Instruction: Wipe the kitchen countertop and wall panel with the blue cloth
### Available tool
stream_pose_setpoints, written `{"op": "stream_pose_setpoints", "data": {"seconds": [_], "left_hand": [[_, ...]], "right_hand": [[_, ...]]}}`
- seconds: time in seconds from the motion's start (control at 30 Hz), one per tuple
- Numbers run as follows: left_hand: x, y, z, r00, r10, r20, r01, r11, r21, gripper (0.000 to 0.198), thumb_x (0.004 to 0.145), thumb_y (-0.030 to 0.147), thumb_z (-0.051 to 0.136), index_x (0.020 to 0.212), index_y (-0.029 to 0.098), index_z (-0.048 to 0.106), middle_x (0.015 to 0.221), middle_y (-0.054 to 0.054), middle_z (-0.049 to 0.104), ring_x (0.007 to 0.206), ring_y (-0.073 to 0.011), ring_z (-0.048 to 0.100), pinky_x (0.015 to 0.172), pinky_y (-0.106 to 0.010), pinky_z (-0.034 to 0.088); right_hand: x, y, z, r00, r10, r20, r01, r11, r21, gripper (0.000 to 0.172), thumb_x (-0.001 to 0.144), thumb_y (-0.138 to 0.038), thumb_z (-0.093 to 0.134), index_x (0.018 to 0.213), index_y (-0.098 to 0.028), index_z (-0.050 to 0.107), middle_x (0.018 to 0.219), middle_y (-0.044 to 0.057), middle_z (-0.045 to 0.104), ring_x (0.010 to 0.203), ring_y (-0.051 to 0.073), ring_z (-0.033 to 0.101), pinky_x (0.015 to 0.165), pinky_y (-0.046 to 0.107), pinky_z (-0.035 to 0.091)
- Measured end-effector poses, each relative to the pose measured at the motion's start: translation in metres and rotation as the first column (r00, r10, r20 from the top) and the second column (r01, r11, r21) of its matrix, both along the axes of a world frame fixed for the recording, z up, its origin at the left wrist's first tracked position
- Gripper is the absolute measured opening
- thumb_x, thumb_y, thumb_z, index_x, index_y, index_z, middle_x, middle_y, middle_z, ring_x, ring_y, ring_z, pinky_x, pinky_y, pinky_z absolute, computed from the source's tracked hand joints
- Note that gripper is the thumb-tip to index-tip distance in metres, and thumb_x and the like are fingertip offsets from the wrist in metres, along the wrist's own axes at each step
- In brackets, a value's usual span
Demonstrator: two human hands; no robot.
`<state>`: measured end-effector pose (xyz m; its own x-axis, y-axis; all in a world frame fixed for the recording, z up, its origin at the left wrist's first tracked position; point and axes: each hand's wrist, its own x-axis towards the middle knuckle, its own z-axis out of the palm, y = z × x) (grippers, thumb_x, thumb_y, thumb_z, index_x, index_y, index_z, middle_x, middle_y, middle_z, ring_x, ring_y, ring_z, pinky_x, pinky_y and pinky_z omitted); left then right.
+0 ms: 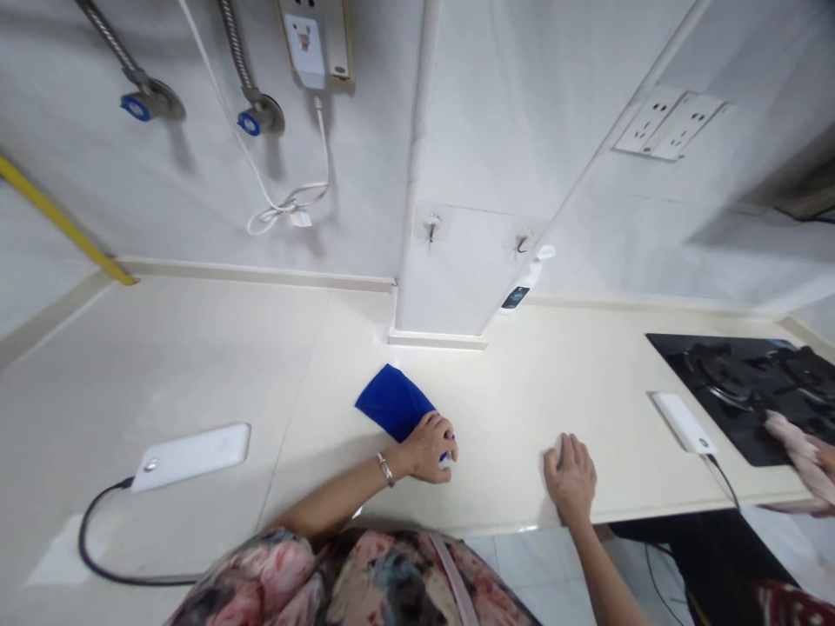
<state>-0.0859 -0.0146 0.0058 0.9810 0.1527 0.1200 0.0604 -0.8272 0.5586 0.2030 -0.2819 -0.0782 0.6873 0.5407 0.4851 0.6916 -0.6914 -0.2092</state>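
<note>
A folded blue cloth [393, 402] lies on the pale countertop [339, 348], just in front of the wall pillar. My left hand [431, 448], with a silver bracelet at the wrist, has curled fingers over the cloth's near right corner. A bit of blue shows between and beside those fingers. To the right, my right hand [572, 478] rests palm down near the counter's front edge, its fingers stretched out and holding nothing.
White power banks lie at left [192, 456] and right [684, 423], both cabled. A white bottle [524, 285] stands behind the pillar [450, 287]. At far right, another person's hand [792, 443] reaches the black gas hob [724, 382]. A yellow pipe [65, 222] meets the back left.
</note>
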Motion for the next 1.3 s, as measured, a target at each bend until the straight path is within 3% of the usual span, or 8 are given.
{"op": "stream_pose_setpoints", "data": {"seconds": [0.1, 0.17, 0.27, 0.33, 0.43, 0.73, 0.97, 1.3], "left_hand": [[-0.012, 0.015, 0.011, 0.998, -0.043, 0.036, 0.044, 0.998, -0.043, 0.031, 0.09, 0.04, 0.072, 0.117, 0.026, 0.077, 0.133, -0.009, 0.067, 0.125, -0.0259, 0.062, 0.127, -0.048, 0.034], [-0.015, 0.026, 0.01, 0.976, 0.215, 0.041, -0.215, 0.977, -0.007, 0.038, 0.1, 0.039, 0.058, 0.13, 0.021, 0.072, 0.145, -0.014, 0.062, 0.138, -0.0289, 0.056, 0.13, -0.052, 0.03], [-0.012, 0.03, -0.006, 0.794, 0.607, -0.027, -0.6, 0.79, 0.123, 0.055, 0.105, 0.042, 0.048, 0.149, 0.013, 0.059, 0.162, -0.02, 0.047, 0.155, -0.041, 0.036, 0.13, -0.066, 0.024], [-0.004, 0.025, -0.02, 0.72, 0.692, -0.054, -0.672, 0.715, 0.195, 0.064, 0.105, 0.045, 0.047, 0.157, 0.008, 0.05, 0.17, -0.021, 0.034, 0.16, -0.0461, 0.022, 0.13, -0.07, 0.02], [0.013, 0.018, -0.033, 0.701, 0.712, -0.029, -0.684, 0.684, 0.253, 0.072, 0.105, 0.047, 0.044, 0.163, 0.003, 0.04, 0.175, -0.022, 0.02, 0.162, -0.0479, 0.008, 0.131, -0.071, 0.013], [0.073, 0.042, -0.028, 0.814, 0.581, -0.015, -0.562, 0.793, 0.237, 0.075, 0.104, 0.049, 0.043, 0.163, 0.002, 0.039, 0.174, -0.021, 0.024, 0.163, -0.046, 0.008, 0.133, -0.067, 0.009], [0.113, 0.06, -0.027, 0.974, 0.226, -0.01, -0.219, 0.953, 0.208, 0.072, 0.1, 0.049, 0.051, 0.16, 0.01, 0.044, 0.171, -0.014, 0.035, 0.164, -0.0362, 0.013, 0.136, -0.057, 0.012], [0.175, 0.079, -0.023, 0.995, -0.087, -0.038, 0.092, 0.978, 0.186, 0.068, 0.094, 0.044, 0.061, 0.156, 0.017, 0.051, 0.168, -0.01, 0.041, 0.163, -0.0308, 0.02, 0.137, -0.051, 0.012]], "right_hand": [[-0.001, 0.0, 0.0, 1.0, -0.005, 0.006, 0.005, 1.0, 0.008, 0.062, 0.101, -0.046, 0.038, 0.144, -0.007, 0.061, 0.15, 0.023, 0.06, 0.145, 0.038, 0.049, 0.122, 0.059, 0.038], [-0.001, 0.0, 0.0, 1.0, -0.006, 0.006, 0.006, 1.0, 0.007, 0.062, 0.101, -0.046, 0.038, 0.144, -0.007, 0.061, 0.151, 0.023, 0.059, 0.146, 0.038, 0.048, 0.121, 0.06, 0.038], [-0.002, 0.0, 0.001, 1.0, -0.004, 0.003, 0.004, 1.0, -0.005, 0.061, 0.102, -0.044, 0.038, 0.145, -0.007, 0.06, 0.152, 0.023, 0.058, 0.146, 0.038, 0.047, 0.122, 0.06, 0.038], [-0.002, 0.0, 0.001, 1.0, -0.006, 0.001, 0.006, 1.0, -0.017, 0.061, 0.102, -0.044, 0.038, 0.146, -0.007, 0.06, 0.152, 0.022, 0.058, 0.147, 0.037, 0.047, 0.122, 0.059, 0.037], [-0.003, 0.0, 0.003, 1.0, -0.019, -0.005, 0.019, 0.999, -0.039, 0.061, 0.103, -0.044, 0.037, 0.147, -0.007, 0.059, 0.153, 0.022, 0.057, 0.148, 0.037, 0.046, 0.122, 0.059, 0.037], [-0.003, -0.001, 0.004, 1.0, -0.027, -0.005, 0.027, 0.996, -0.084, 0.058, 0.104, -0.042, 0.039, 0.15, -0.01, 0.056, 0.155, 0.02, 0.056, 0.15, 0.036, 0.043, 0.123, 0.058, 0.037], [-0.006, 0.001, 0.008, 1.0, -0.031, 0.005, 0.031, 0.995, -0.094, 0.055, 0.105, -0.038, 0.041, 0.15, -0.009, 0.056, 0.155, 0.02, 0.056, 0.152, 0.036, 0.042, 0.124, 0.057, 0.036], [-0.007, 0.005, 0.007, 0.999, -0.046, -0.023, 0.043, 0.993, -0.11, 0.058, 0.103, -0.037, 0.039, 0.155, -0.014, 0.049, 0.158, 0.018, 0.053, 0.153, 0.034, 0.039, 0.124, 0.056, 0.033]]}}
